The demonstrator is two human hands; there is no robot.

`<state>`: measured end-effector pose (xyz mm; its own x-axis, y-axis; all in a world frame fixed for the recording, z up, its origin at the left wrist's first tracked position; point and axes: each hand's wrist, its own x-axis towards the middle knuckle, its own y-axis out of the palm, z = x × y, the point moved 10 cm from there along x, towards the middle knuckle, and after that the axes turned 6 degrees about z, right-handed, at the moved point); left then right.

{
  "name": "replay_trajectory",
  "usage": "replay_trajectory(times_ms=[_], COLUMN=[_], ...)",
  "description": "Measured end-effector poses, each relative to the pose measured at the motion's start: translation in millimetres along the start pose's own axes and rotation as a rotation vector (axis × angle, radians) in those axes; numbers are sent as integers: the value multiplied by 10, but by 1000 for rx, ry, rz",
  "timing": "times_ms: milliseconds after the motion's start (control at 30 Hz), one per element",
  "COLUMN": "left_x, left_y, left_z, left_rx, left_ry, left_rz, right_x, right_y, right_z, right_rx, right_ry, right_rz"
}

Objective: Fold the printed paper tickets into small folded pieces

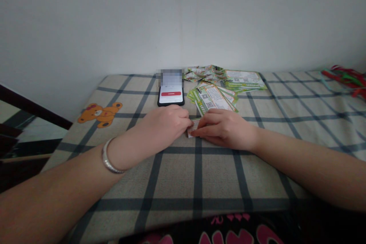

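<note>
A small piece of printed paper [195, 123], seemingly a folded leaflet, lies on the checked cloth between my two hands. My left hand [173, 122], with a silver bangle on its wrist, is closed with its fingertips at the paper's left edge. From the other side my right hand [224, 126] has its fingers bent together and pressed over the paper, covering most of it. Just beyond the right hand is a loose pile of green and white leaflets [213, 98] with QR codes. A phone [170, 97] with a lit screen lies past my left hand.
Several folded leaflets [204, 73] lie against the wall, beside a flat stack of leaflets [244, 80]. An orange bear picture [100, 114] is on the table's left side. Red and green items [347, 80] lie at the far right. Dark wooden bars [20, 103] stand left.
</note>
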<state>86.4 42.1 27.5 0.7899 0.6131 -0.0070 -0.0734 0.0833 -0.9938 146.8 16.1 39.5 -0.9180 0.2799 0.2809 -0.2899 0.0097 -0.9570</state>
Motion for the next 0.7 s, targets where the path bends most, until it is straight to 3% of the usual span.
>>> replay_trajectory(times_ms=[200,700], left_x=[-22,-26], left_y=[-14,-2], left_z=[100,100], left_rx=[-149,-149], left_ry=[-9,-17], left_rz=[-21,-5], right_x=[15,43], right_y=[40,86], right_z=[28,74], right_rx=[-57,-178], right_ry=[-5,7], right_rz=[47,118])
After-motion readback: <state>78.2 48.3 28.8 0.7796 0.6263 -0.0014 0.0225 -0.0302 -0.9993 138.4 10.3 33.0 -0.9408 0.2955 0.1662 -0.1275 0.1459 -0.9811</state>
